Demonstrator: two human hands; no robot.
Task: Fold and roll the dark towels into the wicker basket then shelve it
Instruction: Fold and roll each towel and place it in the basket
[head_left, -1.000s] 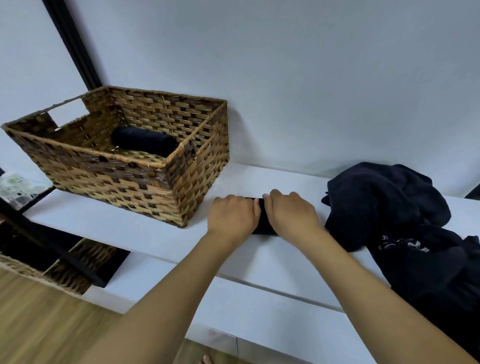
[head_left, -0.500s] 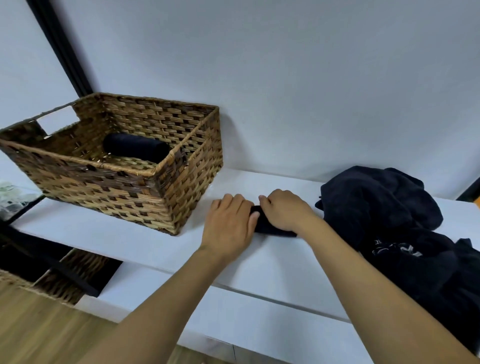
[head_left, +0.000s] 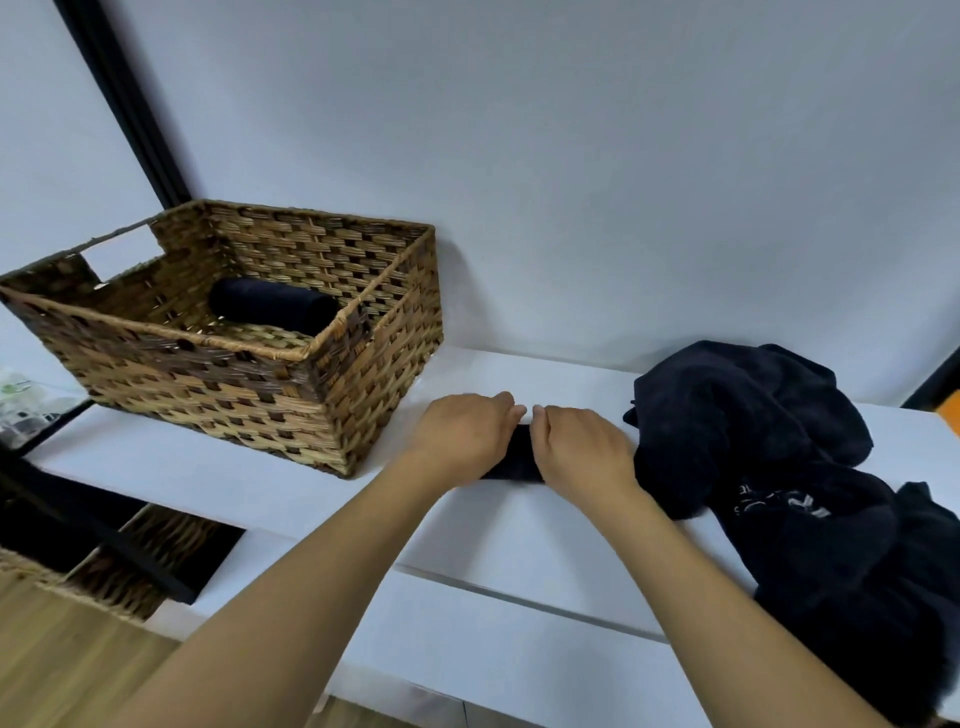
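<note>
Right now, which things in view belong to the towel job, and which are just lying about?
Job:
wicker basket
rolled towel inside it
towel under left hand and right hand
towel pile

Lying about:
lower basket
clear packet

I can make out only one bit of lettering: pale print on the heap of dark towels (head_left: 810, 499), just to the right of my right hand (head_left: 582, 449). It may be a brand name, but the folds and blur leave no letter I can read.
</note>
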